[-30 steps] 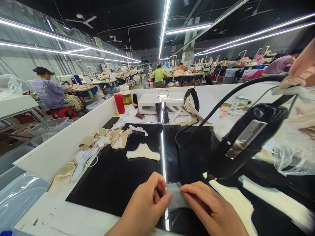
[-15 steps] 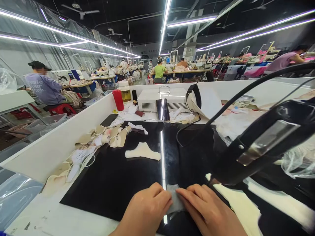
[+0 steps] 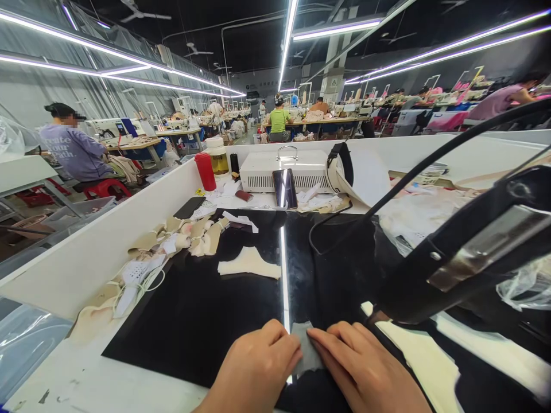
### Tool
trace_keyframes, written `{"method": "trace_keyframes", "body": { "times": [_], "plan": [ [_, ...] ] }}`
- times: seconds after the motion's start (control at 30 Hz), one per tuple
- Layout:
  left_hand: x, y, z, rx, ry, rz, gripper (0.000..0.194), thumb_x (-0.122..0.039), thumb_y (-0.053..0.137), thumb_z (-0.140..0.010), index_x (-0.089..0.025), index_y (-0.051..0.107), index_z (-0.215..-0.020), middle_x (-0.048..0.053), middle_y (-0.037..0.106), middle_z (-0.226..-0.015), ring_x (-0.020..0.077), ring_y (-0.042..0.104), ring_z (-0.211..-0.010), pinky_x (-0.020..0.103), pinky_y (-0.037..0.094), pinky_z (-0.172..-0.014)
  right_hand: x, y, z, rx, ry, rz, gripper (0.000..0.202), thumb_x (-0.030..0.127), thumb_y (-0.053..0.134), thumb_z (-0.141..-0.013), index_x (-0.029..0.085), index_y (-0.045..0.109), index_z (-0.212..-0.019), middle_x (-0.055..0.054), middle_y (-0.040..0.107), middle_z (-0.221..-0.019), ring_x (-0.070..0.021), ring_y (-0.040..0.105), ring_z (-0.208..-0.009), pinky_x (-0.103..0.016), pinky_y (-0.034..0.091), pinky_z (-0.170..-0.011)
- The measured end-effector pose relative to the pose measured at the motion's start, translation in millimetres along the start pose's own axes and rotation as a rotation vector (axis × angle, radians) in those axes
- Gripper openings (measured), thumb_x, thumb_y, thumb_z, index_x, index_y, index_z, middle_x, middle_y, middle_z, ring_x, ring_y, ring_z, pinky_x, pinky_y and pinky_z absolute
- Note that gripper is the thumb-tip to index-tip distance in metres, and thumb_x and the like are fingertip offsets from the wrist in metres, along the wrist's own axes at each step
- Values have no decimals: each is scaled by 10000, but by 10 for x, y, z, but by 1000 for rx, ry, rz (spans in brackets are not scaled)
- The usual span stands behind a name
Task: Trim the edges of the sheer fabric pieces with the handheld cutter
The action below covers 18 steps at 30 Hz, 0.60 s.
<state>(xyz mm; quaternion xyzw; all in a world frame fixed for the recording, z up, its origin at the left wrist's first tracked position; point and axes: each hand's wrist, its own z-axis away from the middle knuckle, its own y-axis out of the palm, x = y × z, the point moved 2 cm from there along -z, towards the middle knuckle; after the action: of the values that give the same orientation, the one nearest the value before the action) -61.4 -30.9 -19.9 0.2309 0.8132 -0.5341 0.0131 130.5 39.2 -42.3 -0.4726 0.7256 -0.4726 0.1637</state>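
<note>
A small piece of thin grey, see-through fabric (image 3: 307, 351) lies between my two hands over the glossy black board (image 3: 185, 321). My left hand (image 3: 257, 362) is closed, its thumb and fingers gripping the fabric's left edge. On the other edge, the fingers of my right hand (image 3: 365, 361) are pressed together on the fabric. Farther up the board rests a cream fabric piece (image 3: 249, 264) with a curved outline. Right of my right hand lie pale cream cut pieces (image 3: 424, 358), partly under a black machine arm (image 3: 465, 252).
A black cable (image 3: 387, 198) arcs across the right side. Beige and white fabric parts (image 3: 142, 272) line the left wall. At the back stand a white vented box (image 3: 258, 175), a phone (image 3: 284, 188), a red cup (image 3: 205, 171) and a white visor (image 3: 361, 178). Co-workers sit beyond.
The view has shifted slightly, and the black machine arm appears a little farther right. Both hands keep their hold on the grey fabric, with almost no movement.
</note>
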Motion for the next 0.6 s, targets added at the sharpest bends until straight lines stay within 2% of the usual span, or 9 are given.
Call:
{"method": "trace_keyframes", "body": {
  "times": [0.47, 0.6],
  "plan": [
    [-15, 2, 8, 33, -30, -22, 403, -247, 307, -1117, -208, 676, -960, 11, 640, -822, 129, 619, -532, 241, 456, -471, 29, -6, -39, 17, 28, -3, 307, 252, 376, -1108, 241, 668, -1203, -35, 659, -867, -197, 657, -742, -314, 584, -636],
    [-35, -16, -9, 39, -38, -21, 367, -223, 332, -1110, -204, 684, -1007, 15, 648, -836, 127, 637, -555, 228, 478, -496, 71, -41, -98, -47, 14, 6, 336, 248, 350, -1113, 225, 684, -1135, -26, 651, -809, -190, 649, -685, -315, 578, -594]
  ]
}}
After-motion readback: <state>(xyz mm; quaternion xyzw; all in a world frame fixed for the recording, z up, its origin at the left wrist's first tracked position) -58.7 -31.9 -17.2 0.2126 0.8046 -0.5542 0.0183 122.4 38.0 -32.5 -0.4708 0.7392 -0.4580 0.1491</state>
